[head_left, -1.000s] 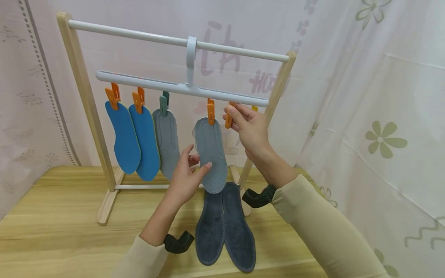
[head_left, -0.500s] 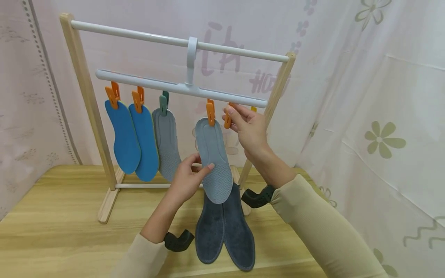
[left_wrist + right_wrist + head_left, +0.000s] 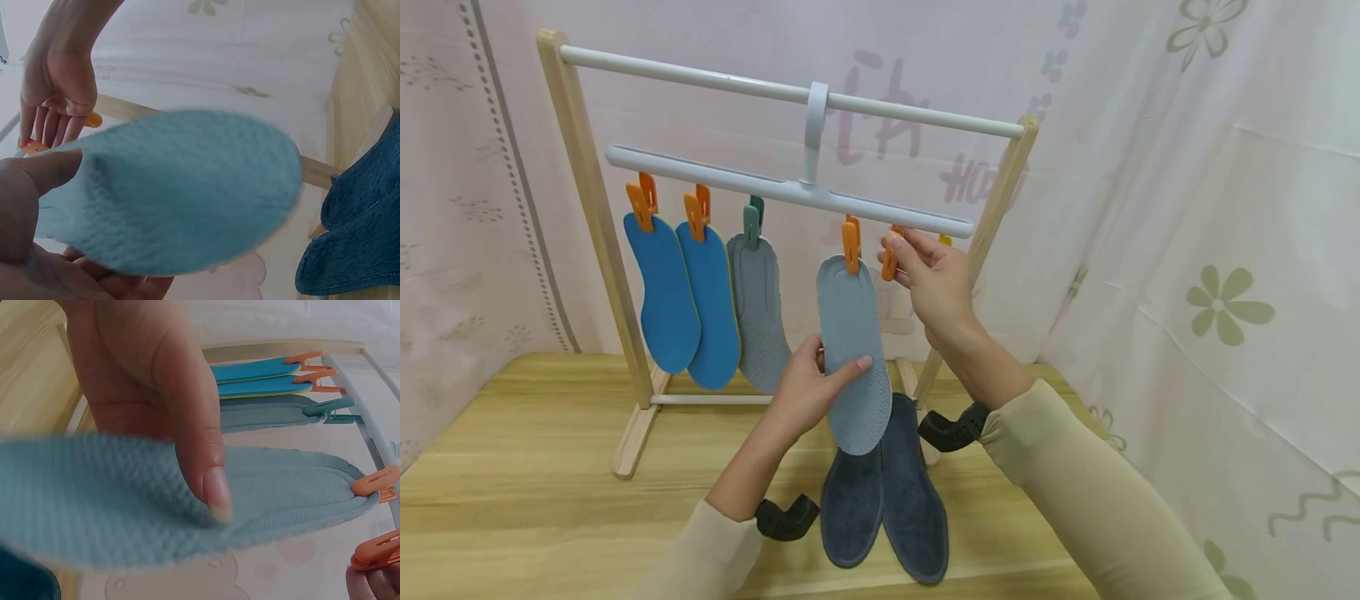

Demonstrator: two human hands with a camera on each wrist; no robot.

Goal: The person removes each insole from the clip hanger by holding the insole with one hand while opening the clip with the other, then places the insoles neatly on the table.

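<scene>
A grey insole hangs heel-end up from an orange clip on the white hanger. My left hand grips it near the middle, thumb across the textured face and fingers behind. In the right wrist view that thumb presses into the insole, whose free end is blurred. Just right of it, my right hand pinches a second orange clip under the hanger bar, with nothing visible in that clip's mouth. In the left wrist view, the right hand's fingers curl at the clip, beyond the insole.
Two blue insoles and another grey insole hang further left. The white hanger hooks over a wooden-legged rack's top rod. A pair of dark grey insoles lies on the wooden table, below the hands.
My left hand has closed more firmly round the grey insole, whose lower end has swung forward and lower in view. The hanger's right end dips slightly; my right hand stays on its clip.
</scene>
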